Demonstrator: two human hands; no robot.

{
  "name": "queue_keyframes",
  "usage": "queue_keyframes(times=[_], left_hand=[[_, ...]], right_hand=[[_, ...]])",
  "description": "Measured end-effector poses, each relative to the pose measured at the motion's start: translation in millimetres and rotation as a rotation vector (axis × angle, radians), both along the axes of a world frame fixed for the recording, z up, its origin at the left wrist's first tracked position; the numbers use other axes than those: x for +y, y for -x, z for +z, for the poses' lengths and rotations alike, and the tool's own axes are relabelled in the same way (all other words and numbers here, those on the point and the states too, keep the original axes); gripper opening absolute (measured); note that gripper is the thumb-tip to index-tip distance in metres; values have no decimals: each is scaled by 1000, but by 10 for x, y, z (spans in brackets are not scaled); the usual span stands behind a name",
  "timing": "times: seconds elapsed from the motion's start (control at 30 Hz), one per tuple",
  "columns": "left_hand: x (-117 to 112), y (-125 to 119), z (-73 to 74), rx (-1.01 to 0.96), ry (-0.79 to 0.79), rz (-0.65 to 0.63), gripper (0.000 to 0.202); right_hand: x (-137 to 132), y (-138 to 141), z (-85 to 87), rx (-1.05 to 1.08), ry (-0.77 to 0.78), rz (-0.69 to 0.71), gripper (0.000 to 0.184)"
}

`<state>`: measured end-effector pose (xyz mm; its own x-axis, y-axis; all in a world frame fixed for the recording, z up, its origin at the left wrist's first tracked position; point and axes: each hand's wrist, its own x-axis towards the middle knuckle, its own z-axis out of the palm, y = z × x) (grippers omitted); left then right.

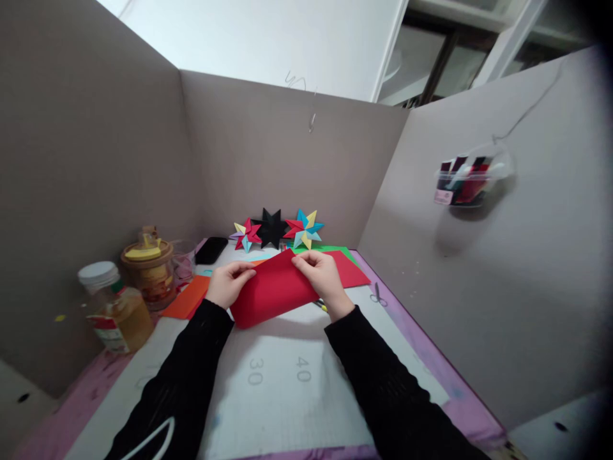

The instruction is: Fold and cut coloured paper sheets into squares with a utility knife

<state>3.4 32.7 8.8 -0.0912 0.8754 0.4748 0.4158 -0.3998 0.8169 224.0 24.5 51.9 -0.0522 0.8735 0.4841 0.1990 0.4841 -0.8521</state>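
A sheet of red paper (278, 291) is held up over the table between my two hands, tilted with its right side higher. My left hand (228, 284) pinches its upper left edge between thumb and fingers. At the upper right corner, my right hand (323, 276) pinches it the same way. Behind it lie another red sheet (352, 269) and a green sheet (348, 254). An orange sheet (186, 299) lies left of my left hand. Under the right wrist a yellow-tipped tool (324, 307) shows only in part.
Paper stars, including a black one (271, 228), stand against the back panel. On the left are a bottle of amber liquid (117, 313), a lidded jar (151, 271), a clear cup (182, 260) and a black phone (211, 250). Scissors (378, 295) lie at right. A plastic container (472, 179) hangs on the right panel.
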Motion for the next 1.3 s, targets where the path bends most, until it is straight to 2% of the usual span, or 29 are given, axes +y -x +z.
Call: queue_keyframes(times=[0.43, 0.7, 0.8, 0.9, 0.97, 1.07, 1.17, 1.3], left_hand=[[-15, -1, 6, -13, 36, 1, 24], [-93, -103, 32, 132, -89, -15, 20], [-107, -97, 49, 169, -105, -11, 20], [-73, 12, 42, 175, -86, 38, 19], [-37, 105, 23, 99, -50, 61, 20], [0, 188, -7, -145, 32, 30, 26], [10, 184, -28, -353, 75, 9, 31], [10, 146, -51, -488, 64, -34, 35]], right_hand=[[-59, 3, 31, -100, -97, -69, 22], [-60, -25, 46, -157, -94, -48, 21], [-44, -38, 32, -123, -104, -73, 24], [0, -87, 20, -36, -84, -87, 25], [43, -140, 13, 27, -54, -102, 26], [111, -221, -6, 121, -17, -113, 27], [164, -277, -33, 206, 22, -95, 28], [209, -321, -66, 270, 39, -112, 29]])
